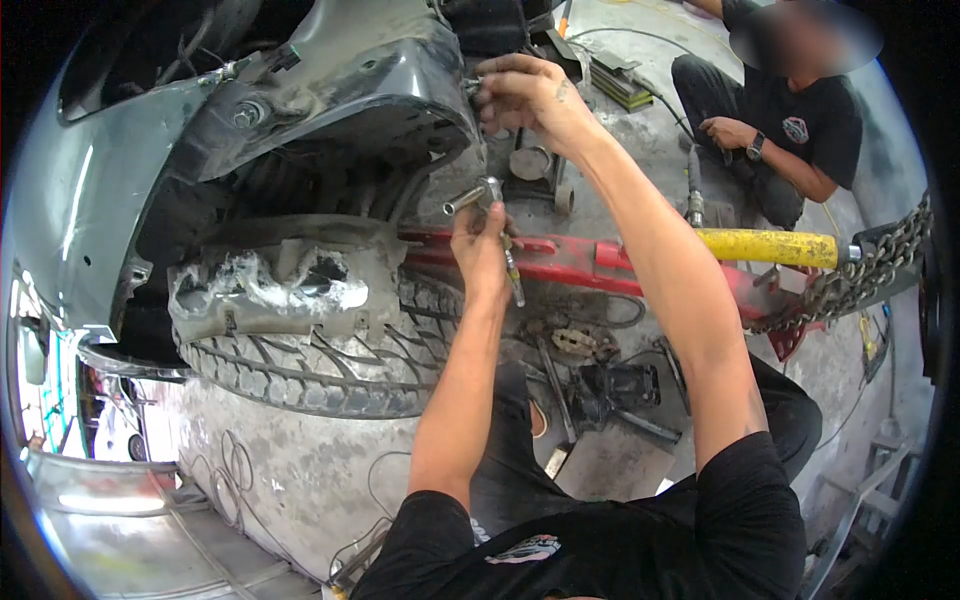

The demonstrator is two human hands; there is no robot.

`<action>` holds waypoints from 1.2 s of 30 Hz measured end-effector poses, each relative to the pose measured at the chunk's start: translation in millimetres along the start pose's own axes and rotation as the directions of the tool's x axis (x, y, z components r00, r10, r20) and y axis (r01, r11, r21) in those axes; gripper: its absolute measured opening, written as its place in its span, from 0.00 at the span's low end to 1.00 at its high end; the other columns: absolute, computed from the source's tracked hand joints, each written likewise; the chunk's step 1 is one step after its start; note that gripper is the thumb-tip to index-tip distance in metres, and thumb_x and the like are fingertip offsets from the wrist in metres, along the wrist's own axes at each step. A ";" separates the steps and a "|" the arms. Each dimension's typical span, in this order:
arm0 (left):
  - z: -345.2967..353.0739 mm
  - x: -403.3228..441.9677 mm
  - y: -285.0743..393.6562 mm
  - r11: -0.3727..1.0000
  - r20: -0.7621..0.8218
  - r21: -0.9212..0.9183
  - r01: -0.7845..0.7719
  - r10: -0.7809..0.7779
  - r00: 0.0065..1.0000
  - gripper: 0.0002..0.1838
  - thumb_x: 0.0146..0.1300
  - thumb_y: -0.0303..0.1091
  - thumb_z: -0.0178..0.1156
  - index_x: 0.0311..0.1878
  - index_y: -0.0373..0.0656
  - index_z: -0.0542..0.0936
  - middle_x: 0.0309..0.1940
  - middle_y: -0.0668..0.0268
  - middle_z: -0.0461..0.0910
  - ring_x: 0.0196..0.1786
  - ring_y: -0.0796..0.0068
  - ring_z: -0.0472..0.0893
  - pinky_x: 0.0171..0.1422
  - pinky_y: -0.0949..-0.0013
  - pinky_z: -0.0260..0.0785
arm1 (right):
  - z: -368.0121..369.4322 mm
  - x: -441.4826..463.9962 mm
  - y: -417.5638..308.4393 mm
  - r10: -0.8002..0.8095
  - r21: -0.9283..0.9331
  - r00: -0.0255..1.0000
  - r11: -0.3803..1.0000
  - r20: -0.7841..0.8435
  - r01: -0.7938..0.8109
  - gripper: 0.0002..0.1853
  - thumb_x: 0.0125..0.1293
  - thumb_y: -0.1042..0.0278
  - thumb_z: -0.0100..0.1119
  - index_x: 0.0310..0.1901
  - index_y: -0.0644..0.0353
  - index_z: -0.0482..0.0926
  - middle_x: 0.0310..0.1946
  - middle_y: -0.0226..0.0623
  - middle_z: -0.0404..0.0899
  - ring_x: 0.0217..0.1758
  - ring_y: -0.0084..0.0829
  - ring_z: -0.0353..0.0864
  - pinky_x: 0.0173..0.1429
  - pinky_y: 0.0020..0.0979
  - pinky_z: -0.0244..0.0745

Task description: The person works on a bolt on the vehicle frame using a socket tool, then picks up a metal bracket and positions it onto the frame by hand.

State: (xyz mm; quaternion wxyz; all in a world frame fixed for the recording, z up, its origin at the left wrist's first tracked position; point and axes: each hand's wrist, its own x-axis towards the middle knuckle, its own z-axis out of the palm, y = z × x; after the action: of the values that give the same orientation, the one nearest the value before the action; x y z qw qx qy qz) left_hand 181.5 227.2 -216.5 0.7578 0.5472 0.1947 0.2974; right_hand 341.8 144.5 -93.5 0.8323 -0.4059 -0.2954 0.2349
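My left hand (480, 258) is closed around a ratchet wrench (513, 272) with a long socket (463, 201) on its head, pointing left. My right hand (530, 95) is higher up, at the edge of the grey car body (415, 85). Its fingers are curled together against a small metal part (473, 88) there; what lies between the fingertips is too small to make out. Below and left of my hands, a tyre (310, 375) lies under a worn, scuffed plastic piece (290, 285).
A red steel beam (560, 262) and a yellow cylinder (770, 246) with a heavy chain (860, 285) run off to the right. A co-worker (790, 120) in black crouches at the upper right. Tools and a black metal part (615, 390) lie on the concrete floor near my legs.
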 end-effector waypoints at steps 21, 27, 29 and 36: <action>2.5 -3.0 0.8 1.000 0.009 0.012 0.027 -0.028 1.000 0.15 0.70 0.32 0.66 0.56 0.41 0.78 0.30 0.70 0.79 0.26 0.80 0.76 0.31 0.72 0.73 | -3.3 7.4 9.6 -0.126 -0.253 0.989 0.957 0.071 0.140 0.17 0.69 0.66 0.66 0.51 0.72 0.80 0.37 0.42 0.84 0.35 0.30 0.86 0.37 0.31 0.86; 4.3 -5.3 4.8 1.000 0.031 0.017 0.002 -0.002 1.000 0.14 0.72 0.34 0.64 0.56 0.41 0.78 0.29 0.69 0.79 0.27 0.80 0.76 0.31 0.72 0.73 | -2.6 6.2 8.3 -0.021 -0.090 1.000 0.996 -0.022 0.019 0.16 0.69 0.67 0.67 0.50 0.71 0.80 0.35 0.41 0.84 0.30 0.31 0.85 0.33 0.30 0.84; 7.8 -9.2 9.3 1.000 0.064 0.009 0.002 -0.002 0.998 0.13 0.73 0.36 0.63 0.55 0.40 0.78 0.31 0.69 0.79 0.28 0.80 0.77 0.33 0.72 0.73 | -3.6 6.2 6.5 0.074 -0.147 0.994 0.986 -0.075 -0.085 0.15 0.69 0.66 0.67 0.49 0.70 0.81 0.33 0.41 0.84 0.26 0.31 0.84 0.30 0.30 0.82; 9.0 -9.0 10.5 0.997 0.068 0.052 -0.050 0.047 0.997 0.13 0.78 0.41 0.56 0.53 0.41 0.77 0.33 0.67 0.80 0.30 0.78 0.78 0.33 0.72 0.72 | -3.2 6.7 9.8 -0.051 -0.210 0.998 0.976 0.036 0.058 0.15 0.69 0.67 0.66 0.52 0.67 0.82 0.36 0.36 0.84 0.33 0.26 0.83 0.39 0.29 0.82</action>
State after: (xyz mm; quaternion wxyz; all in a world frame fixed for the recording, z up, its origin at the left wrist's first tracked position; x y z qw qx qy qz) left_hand 177.8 217.2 -203.9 0.7415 0.5813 0.1639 0.2920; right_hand 347.3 152.5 -101.0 0.7861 -0.4800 -0.3424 0.1854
